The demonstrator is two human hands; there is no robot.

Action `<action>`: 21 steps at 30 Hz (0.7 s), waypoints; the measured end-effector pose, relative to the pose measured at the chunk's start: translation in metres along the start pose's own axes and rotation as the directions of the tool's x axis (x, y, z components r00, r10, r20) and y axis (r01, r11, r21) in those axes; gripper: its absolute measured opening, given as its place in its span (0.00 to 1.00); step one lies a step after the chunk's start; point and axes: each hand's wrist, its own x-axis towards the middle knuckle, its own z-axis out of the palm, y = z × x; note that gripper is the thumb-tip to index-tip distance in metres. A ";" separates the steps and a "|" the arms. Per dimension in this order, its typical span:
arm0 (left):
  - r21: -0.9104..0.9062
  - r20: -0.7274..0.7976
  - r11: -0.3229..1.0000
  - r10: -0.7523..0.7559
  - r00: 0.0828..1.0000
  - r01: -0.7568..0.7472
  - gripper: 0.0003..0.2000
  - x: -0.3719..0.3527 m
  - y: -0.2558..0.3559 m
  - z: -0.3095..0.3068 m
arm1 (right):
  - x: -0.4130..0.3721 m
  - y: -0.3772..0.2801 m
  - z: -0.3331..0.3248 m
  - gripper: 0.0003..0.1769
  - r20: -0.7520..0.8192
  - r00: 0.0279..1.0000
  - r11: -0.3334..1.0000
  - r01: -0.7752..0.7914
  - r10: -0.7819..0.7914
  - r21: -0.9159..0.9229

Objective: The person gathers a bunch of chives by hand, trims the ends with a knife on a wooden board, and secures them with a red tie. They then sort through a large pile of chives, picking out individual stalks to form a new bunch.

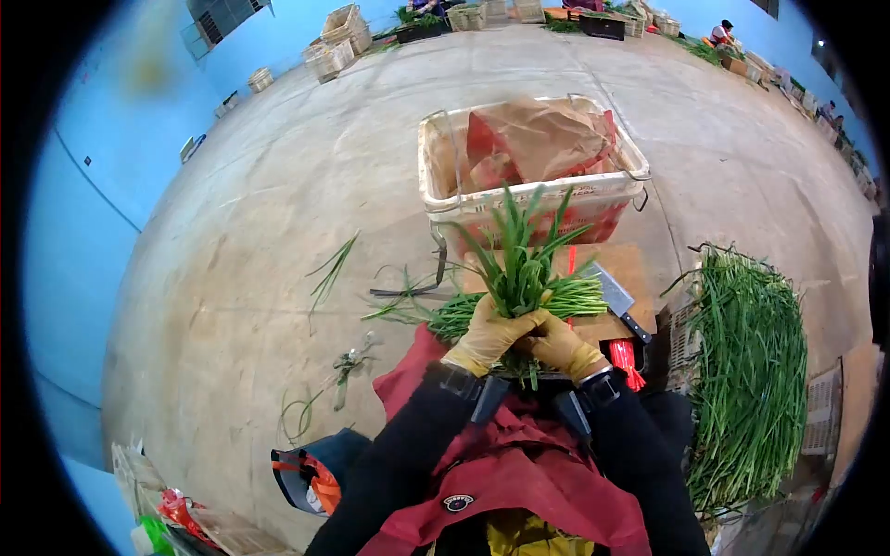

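My left hand (491, 335), in a yellow glove, is closed around a bunch of green leafy stalks (521, 278) that stands upright with its leaves fanned out. Against it, my right hand (564, 345), also gloved, has its fingers closed on the lower part of the same bunch. Beneath and behind the hands, more cut green stalks (579, 297) lie across a wooden board (627, 264). A cleaver (616, 296) with a black handle rests on the board's right side. Red strips (626, 363) hang just below the board.
A white basket (538, 199) holding brown and red sacking stands beyond the board. On the right, long green stalks (746, 380) are heaped on a crate. Loose stalks (334, 269) and a dark open bag (320, 473) lie to the left. Other people work far back.
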 end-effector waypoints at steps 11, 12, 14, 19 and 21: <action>0.079 -0.052 0.993 0.088 0.995 -0.084 0.17 0.006 -0.003 0.016 | -0.050 -0.160 -0.039 0.12 -0.592 0.738 0.931 0.360 -0.324 -0.060; 0.011 -0.042 0.995 0.100 0.994 -0.100 0.16 0.007 -0.008 0.015 | -0.051 -0.180 -0.034 0.12 -0.591 0.706 0.911 0.389 -0.391 -0.138; 0.051 -0.013 0.995 0.092 0.996 -0.091 0.17 0.006 -0.009 0.015 | -0.047 -0.212 -0.025 0.13 -0.568 0.633 0.848 0.443 -0.526 -0.292; 0.131 -0.007 0.983 0.131 0.991 -0.129 0.17 0.005 -0.008 0.018 | -0.037 -0.218 -0.016 0.14 -0.399 0.838 0.906 0.421 -0.373 0.037; 0.116 -0.029 0.973 0.202 0.979 -0.197 0.17 0.004 -0.001 0.022 | -0.042 -0.215 -0.011 0.13 -0.384 0.848 0.899 0.429 -0.366 0.090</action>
